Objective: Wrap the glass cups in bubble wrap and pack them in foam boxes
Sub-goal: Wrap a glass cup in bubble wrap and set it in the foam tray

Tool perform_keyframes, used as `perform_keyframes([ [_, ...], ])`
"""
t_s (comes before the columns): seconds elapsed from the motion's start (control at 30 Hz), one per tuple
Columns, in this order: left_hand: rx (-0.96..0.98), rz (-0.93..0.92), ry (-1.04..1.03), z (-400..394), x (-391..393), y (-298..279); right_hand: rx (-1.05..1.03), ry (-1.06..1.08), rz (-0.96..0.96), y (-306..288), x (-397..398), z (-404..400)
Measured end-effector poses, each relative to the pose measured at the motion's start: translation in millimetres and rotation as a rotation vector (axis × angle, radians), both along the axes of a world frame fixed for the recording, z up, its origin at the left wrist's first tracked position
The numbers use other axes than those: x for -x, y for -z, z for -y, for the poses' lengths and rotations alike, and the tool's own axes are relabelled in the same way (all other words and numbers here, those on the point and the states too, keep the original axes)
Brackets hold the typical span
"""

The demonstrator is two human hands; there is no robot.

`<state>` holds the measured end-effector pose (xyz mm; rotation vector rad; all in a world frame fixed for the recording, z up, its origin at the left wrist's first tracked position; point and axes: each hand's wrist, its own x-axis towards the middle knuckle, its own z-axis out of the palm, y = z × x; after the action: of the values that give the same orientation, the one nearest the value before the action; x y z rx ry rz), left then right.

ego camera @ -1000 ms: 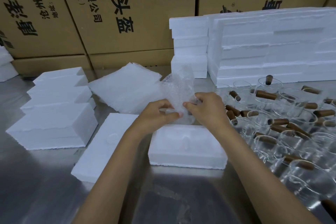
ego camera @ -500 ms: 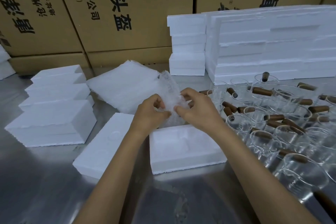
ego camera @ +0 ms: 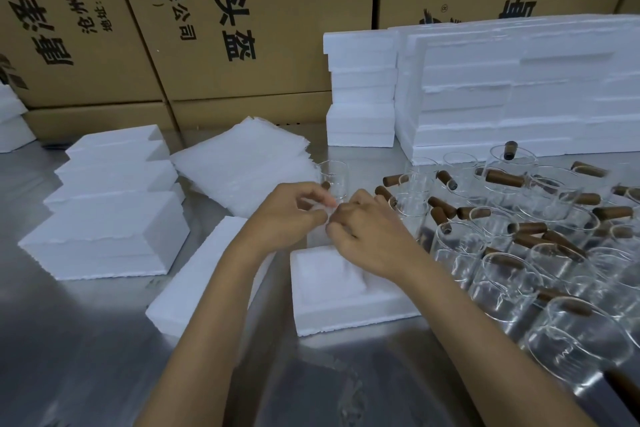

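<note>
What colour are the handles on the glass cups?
Brown, like wood; the cup handles show best in the head view.

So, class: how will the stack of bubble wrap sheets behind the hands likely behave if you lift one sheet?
The bubble wrap sheets look thin with ragged edges, so one is probably floppy and very light. Loosely stacked, neighbours may well slide off too.

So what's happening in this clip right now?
A person is packing glass cups. Both hands, left hand and right hand, pinch a bubble-wrapped bundle just above an open foam box on the metal table. Unwrapped glass cups with brown handles crowd the right side; a bubble wrap stack lies behind.
</note>
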<state>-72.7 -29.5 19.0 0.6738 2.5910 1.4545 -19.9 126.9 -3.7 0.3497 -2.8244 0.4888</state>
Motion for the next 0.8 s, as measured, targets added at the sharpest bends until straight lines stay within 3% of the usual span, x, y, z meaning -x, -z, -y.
perform_keyframes([
  [0.07, 0.115, -0.111, -0.033, -0.7, -1.4, 2.6, 0.021, -0.041, 0.074, -3.0, -0.2, 0.7],
  [0.13, 0.224, -0.181, -0.063, -3.8, -2.6, 6.9, 0.179, -0.020, 0.080, -7.7, 0.8, -2.7],
  [0.27, 0.340, -0.214, -0.019, -8.0, -2.3, 13.9, 0.541, 0.145, -0.167, -15.3, 3.2, -15.9],
  [0.47, 0.413, -0.207, 0.030, -7.8, -2.5, 15.7, 0.295, 0.035, -0.068, -7.8, 5.6, -17.7],
  [0.67, 0.183, -0.246, -0.078, 6.9, -2.8, -4.8, 0.025, -0.041, -0.005, 7.2, 4.8, -4.3],
  [0.8, 0.377, -0.225, 0.037, 9.8, -2.4, -0.5, -0.008, -0.057, -0.001, 6.6, 6.5, -3.1],
])
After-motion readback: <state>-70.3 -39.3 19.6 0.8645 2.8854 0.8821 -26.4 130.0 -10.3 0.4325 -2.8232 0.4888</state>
